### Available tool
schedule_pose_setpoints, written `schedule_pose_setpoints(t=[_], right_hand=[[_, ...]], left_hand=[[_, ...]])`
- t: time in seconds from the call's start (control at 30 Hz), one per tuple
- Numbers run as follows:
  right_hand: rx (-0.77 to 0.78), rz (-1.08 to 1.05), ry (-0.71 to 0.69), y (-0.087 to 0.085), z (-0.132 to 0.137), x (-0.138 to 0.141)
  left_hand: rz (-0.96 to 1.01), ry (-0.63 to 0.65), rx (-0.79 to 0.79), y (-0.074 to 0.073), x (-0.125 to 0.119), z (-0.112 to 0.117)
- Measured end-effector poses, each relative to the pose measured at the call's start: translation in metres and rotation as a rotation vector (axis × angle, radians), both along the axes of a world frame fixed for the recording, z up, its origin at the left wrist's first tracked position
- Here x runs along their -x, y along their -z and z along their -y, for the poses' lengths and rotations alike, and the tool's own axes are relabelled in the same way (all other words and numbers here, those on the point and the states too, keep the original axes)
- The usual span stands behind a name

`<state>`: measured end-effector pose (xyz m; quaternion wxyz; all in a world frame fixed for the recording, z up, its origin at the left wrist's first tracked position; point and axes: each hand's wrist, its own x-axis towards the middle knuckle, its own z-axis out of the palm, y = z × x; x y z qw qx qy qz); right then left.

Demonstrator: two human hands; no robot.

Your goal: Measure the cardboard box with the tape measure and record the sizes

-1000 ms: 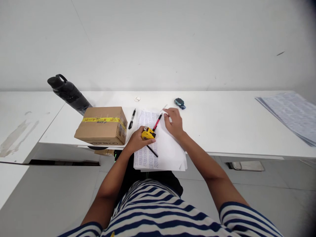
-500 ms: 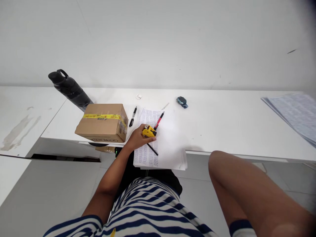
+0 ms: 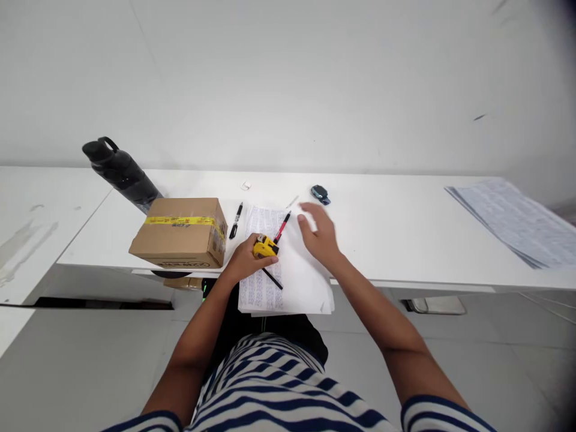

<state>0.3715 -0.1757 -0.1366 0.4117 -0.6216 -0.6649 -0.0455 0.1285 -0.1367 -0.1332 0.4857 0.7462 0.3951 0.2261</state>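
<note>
A yellow and black tape measure [image 3: 265,246] is gripped in my left hand [image 3: 244,261], just over the written columns of a paper stack [image 3: 308,282]. My right hand [image 3: 321,235] is held over the right side of the paper, its thumb and fingers apart and nothing between them. Between the two hands a red and black pen [image 3: 282,227] slants upward from the tape measure. A thin black stick-like piece [image 3: 272,279] shows below the tape measure; its upper end is hidden by my left hand.
Left of the paper stand a taped cardboard box [image 3: 175,240] and a dark bottle [image 3: 121,174], with a black pen [image 3: 236,221] beside the box. A dark watch-like object [image 3: 320,194] lies near the wall. More written sheets [image 3: 522,219] lie at the right of the white table [image 3: 396,240].
My right hand has come down from raised at the right to above the paper. My left hand still holds the tape measure. The view has shifted slightly.
</note>
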Motion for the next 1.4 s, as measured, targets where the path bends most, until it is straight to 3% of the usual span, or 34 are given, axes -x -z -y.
schedule_pose_setpoints(t=[0.2,0.37,0.5,0.6,0.7,0.8,0.93,1.03,1.13,1.27,1.4], right_hand=[[0.268,0.201,0.067,0.031,-0.028,0.005],[0.246,0.197,0.063,0.042,-0.026,0.000],[0.121,0.133,0.091,0.034,-0.021,0.000],[0.053,0.085,-0.088,0.022,-0.007,0.011],[0.188,0.071,-0.380,0.014,0.015,0.034],[0.268,0.023,-0.412,0.011,0.033,0.059],[0.177,-0.102,-0.372,-0.005,0.046,0.082],[-0.005,-0.112,-0.454,-0.030,0.050,0.094],[-0.156,-0.051,-0.602,-0.059,0.050,0.108],[-0.301,0.170,-0.725,-0.092,0.046,0.127],[-0.338,0.301,-0.757,-0.111,0.036,0.145]], left_hand=[[0.061,-0.032,-0.003,0.003,0.000,0.002],[0.076,-0.079,-0.030,0.007,0.000,0.003],[0.061,-0.109,-0.202,0.007,-0.001,0.003],[0.109,-0.137,-0.305,0.009,-0.002,0.004],[0.160,-0.156,-0.267,0.014,-0.003,0.008],[0.208,-0.143,-0.223,0.013,-0.002,0.017],[0.232,-0.130,-0.308,-0.014,0.009,0.043],[0.175,-0.167,-0.398,-0.051,0.031,0.068],[0.028,-0.294,-0.509,-0.089,0.066,0.087],[-0.153,-0.394,-0.385,-0.127,0.114,0.089],[-0.150,-0.289,-0.168,-0.150,0.146,0.066]])
